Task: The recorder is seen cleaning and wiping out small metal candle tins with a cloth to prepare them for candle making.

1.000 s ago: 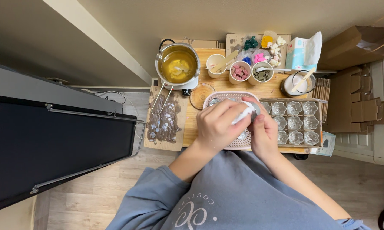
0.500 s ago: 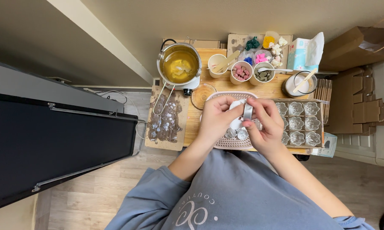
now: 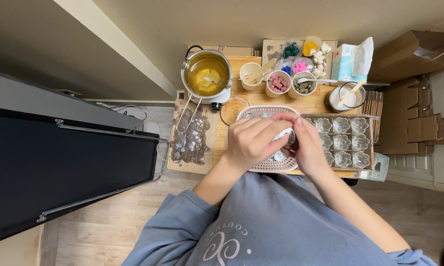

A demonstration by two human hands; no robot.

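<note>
My left hand [image 3: 252,142] and my right hand [image 3: 308,148] meet over a pink plastic basket [image 3: 266,110] on a small wooden table [image 3: 314,104]. Together they hold a small clear glass cup and a white tissue [image 3: 284,134] between the fingers. The basket holds more small clear cups [image 3: 279,156], mostly hidden under my hands. Right of the basket, a cardboard box [image 3: 344,143] holds several flower-shaped glass cups in rows.
A metal pot of yellow melted wax [image 3: 206,75] sits on a small heater at the table's back left. Paper cups with sticks and coloured bits [image 3: 278,83], a tissue box [image 3: 353,60] and a glass jar with a stick [image 3: 344,96] line the back. A black cabinet [image 3: 59,162] stands left.
Both hands have stayed over the basket, turning the small cup and tissue between them; the left hand has closed more over the cup.
</note>
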